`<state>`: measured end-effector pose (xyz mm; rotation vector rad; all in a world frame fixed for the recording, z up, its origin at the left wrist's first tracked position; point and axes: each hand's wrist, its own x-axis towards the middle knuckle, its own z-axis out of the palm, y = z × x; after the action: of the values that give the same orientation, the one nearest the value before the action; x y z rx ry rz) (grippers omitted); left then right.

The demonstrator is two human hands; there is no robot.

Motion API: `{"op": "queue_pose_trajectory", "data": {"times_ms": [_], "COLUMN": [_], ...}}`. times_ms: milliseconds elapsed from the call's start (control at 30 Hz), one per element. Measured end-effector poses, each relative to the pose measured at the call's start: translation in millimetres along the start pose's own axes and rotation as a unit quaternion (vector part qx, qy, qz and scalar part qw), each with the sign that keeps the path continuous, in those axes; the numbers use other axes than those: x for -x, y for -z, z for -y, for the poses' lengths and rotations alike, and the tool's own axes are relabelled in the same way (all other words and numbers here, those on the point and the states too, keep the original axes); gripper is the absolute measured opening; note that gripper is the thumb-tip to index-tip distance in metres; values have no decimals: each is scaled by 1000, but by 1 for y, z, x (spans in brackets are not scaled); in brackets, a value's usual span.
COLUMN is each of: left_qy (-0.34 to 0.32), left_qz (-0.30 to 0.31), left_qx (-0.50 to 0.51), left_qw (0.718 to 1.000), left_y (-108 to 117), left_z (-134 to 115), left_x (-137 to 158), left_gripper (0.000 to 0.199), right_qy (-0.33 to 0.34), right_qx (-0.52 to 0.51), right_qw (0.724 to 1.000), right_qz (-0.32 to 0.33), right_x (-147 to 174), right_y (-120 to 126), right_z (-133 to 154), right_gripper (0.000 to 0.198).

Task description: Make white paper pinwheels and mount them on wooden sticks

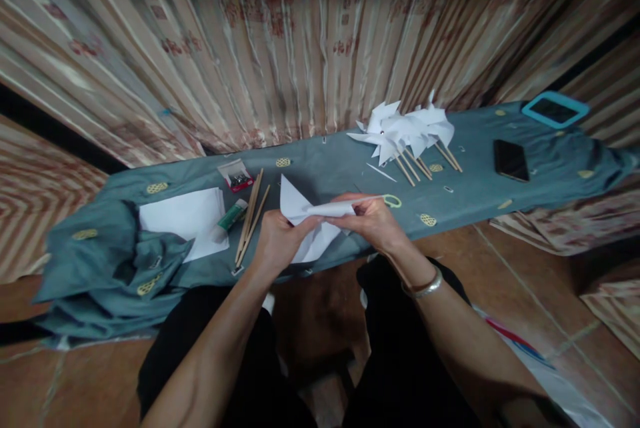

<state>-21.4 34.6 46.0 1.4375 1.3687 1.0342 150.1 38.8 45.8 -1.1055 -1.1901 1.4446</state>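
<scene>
Above the front edge of the cloth-covered surface, both my hands grip a sheet of white paper (316, 241) that is cut and partly curled over. My left hand (277, 239) pinches its left side, thumb on top. At the right, my right hand (376, 218) has its fingers and thumb closed on a curled flap; a bracelet is on that wrist. Just beyond the right hand shows the pale green handle of scissors (393, 201), their blades mostly hidden. Left of my left hand lie several wooden sticks (251, 215) and a green glue tube (232, 214).
White paper pinwheels (400, 131) on sticks lie at the back right, near a paper strip (381, 172). Further right are a black phone (511, 160) and a blue-framed device (555, 110). A red box of pins (237, 177) and a paper stack (183, 213) lie left.
</scene>
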Motion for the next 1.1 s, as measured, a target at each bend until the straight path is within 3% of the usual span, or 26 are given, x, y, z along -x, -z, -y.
{"op": "queue_pose_trajectory", "data": {"times_ms": [567,900,1100], "left_qy": [6,-10,-12], "left_qz": [-35,-39,-42], "left_qx": [-39,-51,-42], "left_qw": [999,998,998], "left_y": [1,2,1], "left_z": [-2,6,0], "left_x": [-2,-3,-3], "left_gripper": [18,20,19], "right_qy": [-35,10,8], "right_qx": [28,79,69], "right_qw": [998,996,997], "right_qz": [-35,-27,-30], "right_x": [-3,-3,-5], "right_y": [-3,-4,-4], "right_z": [-2,-6,-8], "right_gripper": [32,19,23]}}
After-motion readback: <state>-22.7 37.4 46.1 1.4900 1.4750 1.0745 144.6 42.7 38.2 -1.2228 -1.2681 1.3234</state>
